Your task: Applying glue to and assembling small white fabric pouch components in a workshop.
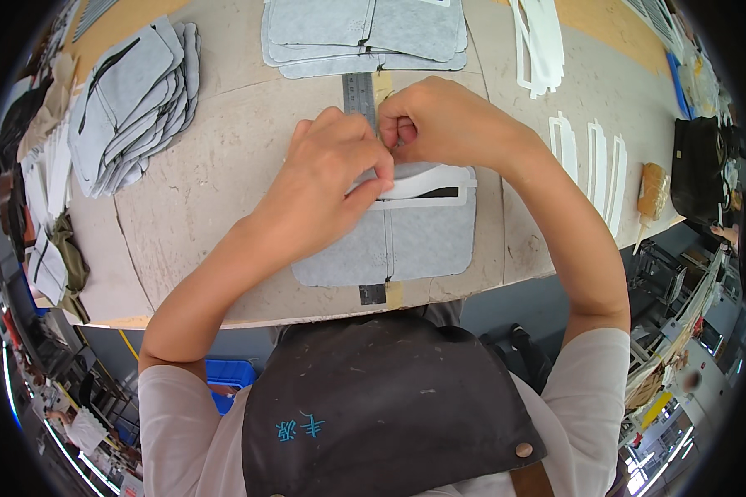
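A grey fabric panel [431, 240] with rounded corners lies flat on the worktable in front of me. Across its upper part runs a white strip frame [423, 184], with a dark slot [441, 193] showing inside its right end. My left hand [331, 166] pinches the white strip between thumb and index finger, and the strip bows up there. My right hand [439, 124] is closed just above the panel's top edge, fingertips curled together; whatever they grip is hidden. A metal ruler [358, 93] passes behind the fingers toward the panel.
More grey panels are stacked at the far edge [323, 58] and in a fanned pile [133, 108] at left. White strip frames [597, 166] lie at right, beside a tape-wrapped tool [653, 190] and a black bag [696, 170]. The table's front edge [323, 317] runs before my apron.
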{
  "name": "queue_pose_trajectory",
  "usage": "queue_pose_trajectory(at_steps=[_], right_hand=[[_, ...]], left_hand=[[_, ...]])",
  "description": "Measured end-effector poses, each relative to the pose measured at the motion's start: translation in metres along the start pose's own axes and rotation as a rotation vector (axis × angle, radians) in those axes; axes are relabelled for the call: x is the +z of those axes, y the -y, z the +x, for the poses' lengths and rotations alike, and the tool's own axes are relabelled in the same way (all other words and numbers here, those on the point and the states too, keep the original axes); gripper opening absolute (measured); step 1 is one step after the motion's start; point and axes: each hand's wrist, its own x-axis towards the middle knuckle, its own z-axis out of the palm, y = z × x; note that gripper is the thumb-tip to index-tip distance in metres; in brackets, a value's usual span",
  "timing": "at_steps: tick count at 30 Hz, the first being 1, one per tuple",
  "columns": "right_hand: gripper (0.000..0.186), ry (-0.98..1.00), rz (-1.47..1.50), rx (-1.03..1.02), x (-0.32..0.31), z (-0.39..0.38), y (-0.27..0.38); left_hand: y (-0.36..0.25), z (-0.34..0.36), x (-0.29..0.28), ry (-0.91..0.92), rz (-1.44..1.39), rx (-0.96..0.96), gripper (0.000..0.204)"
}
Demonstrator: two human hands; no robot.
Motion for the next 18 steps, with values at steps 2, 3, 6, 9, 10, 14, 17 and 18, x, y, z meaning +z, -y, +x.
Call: queue_pose_trajectory(at_steps=[2,3,6,9,10,14,17,18], right_hand=[[0.011,0.008,-0.007,0.016,0.000,0.001,-0.002],[0.011,0.021,-0.015,0.027,0.000,0.001,-0.003],[0.013,0.049,0.016,0.063,-0.005,0.000,-0.003],[0.013,-0.082,0.319,0.032,-0.002,-0.005,-0.018],[0.013,-0.079,0.319,0.030,0.005,-0.007,-0.020],[0.010,-0.648,0.292,-0.120,0.036,-0.054,-0.008],[0.012,-0.744,0.103,-0.163,0.066,-0.081,-0.006],[0.015,-0.778,-0.015,-0.233,0.077,-0.085,-0.008]], left_hand=[[-0.012,0.002,-0.016,0.143,-0.282,0.008,0.013],[-0.016,0.005,-0.024,0.147,-0.283,0.011,0.013],[-0.017,0.011,-0.032,0.243,-0.509,0.011,0.011],[-0.007,0.020,-0.029,0.340,-0.561,-0.394,0.004],[-0.001,0.021,-0.026,0.337,-0.561,-0.397,0.004],[0.009,0.019,-0.012,0.283,-0.619,-0.469,0.005],[0.016,0.020,-0.006,0.265,-0.608,-0.464,0.006],[0.018,0.020,-0.003,0.254,-0.564,-0.423,0.008]])
